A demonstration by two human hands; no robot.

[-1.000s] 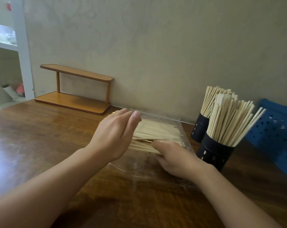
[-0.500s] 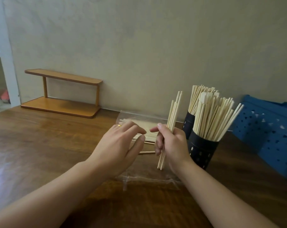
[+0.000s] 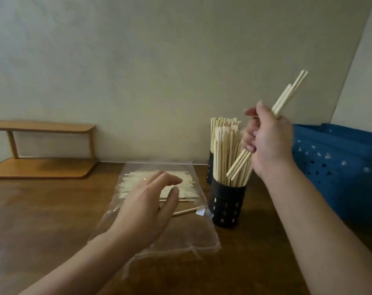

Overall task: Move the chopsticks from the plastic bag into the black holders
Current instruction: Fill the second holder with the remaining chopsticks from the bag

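Gripping a small bundle of chopsticks (image 3: 287,96) in your right hand (image 3: 268,139), you hold it tilted above the near black holder (image 3: 226,204), the lower tips just beside the sticks already packed upright in it. That holder looks crowded, and the standing chopsticks fill most of its mouth under your bundle. A second black holder (image 3: 210,169) stands behind it, close to the wall, also full. Your left hand (image 3: 146,207) hovers released, fingers spread, over the plastic bag (image 3: 180,233), which lies flat on the wooden surface (image 3: 42,209) with the remaining chopsticks (image 3: 189,184) in its far half; one loose stick (image 3: 187,210) lies aslant near the bag's right edge. A blue perforated basket (image 3: 338,167) sits to the right of your right forearm, and a wooden shelf rack (image 3: 42,145) stands far left against the wall.
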